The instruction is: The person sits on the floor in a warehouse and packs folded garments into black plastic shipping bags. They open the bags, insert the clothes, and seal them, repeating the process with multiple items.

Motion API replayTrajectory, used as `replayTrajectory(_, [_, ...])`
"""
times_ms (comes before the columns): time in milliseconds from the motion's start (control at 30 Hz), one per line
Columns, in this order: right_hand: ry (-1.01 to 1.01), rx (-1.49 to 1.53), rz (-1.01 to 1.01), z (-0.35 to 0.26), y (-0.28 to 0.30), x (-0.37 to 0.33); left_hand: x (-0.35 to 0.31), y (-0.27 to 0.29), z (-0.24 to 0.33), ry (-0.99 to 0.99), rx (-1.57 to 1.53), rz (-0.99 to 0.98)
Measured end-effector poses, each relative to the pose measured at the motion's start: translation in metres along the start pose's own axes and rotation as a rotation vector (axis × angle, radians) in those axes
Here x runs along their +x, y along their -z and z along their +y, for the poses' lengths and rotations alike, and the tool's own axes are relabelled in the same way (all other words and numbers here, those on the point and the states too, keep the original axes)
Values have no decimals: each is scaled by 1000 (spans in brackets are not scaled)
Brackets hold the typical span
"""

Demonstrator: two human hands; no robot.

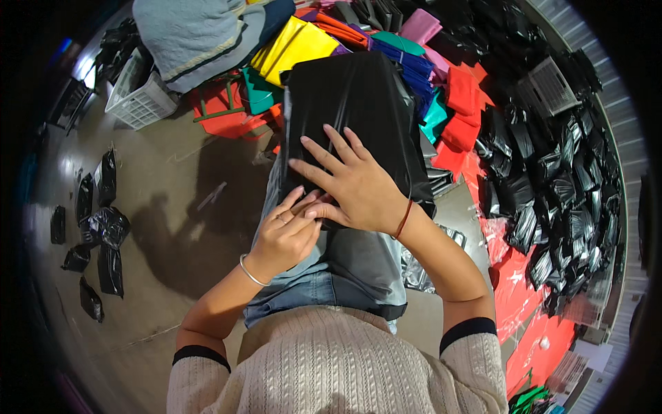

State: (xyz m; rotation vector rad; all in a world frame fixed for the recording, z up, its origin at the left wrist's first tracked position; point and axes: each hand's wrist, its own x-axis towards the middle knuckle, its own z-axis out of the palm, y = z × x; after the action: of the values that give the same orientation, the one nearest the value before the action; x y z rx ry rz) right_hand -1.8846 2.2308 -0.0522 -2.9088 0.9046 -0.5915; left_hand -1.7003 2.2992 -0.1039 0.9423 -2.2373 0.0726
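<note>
A large black plastic bag, smooth and full-looking, lies across my lap. My right hand rests flat on its near half, fingers spread, with the thumb pointing toward my other hand. At the bag's near left corner my left hand is closed, its fingers curled and the fingertips pressed together beside the right thumb. Whatever those fingertips pinch, if anything, is hidden. Under the bag are my legs in blue jeans.
Folded bags in yellow, blue, teal, red and pink lie beyond my knees. Many black packages are heaped at right by a white crate. Several black parcels lie on the left floor, near another white basket.
</note>
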Motion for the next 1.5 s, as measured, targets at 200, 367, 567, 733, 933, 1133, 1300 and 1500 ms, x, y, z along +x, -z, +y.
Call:
replayTrajectory(200, [74,-53,-124,8,-9,7,-8,9,11,51,8,-47])
replayTrajectory(367, [-10,-87,-160,-1,-15,8,-51,32,26,413,-68,164])
replayTrajectory(567, [-19,-133,-187,-14,-23,7,-94,-6,35,1304,-1019,138])
replayTrajectory(733, [-47,-112,-187,-10,-20,14,-99,-9,19,1263,-1129,-268])
replayTrajectory(933, [107,-160,-374,4,-6,27,-88,10,9,1501,-1487,9])
replayTrajectory(1133, [252,0,-363,13,-12,42,-98,26,-35,1379,-1715,254])
replayTrajectory(1300, [372,181,-421,12,-30,51,-104,19,-62,1435,-1746,404])
replayTrajectory(1500, [340,244,-402,4,-59,80,-102,13,-71,1522,-1728,589])
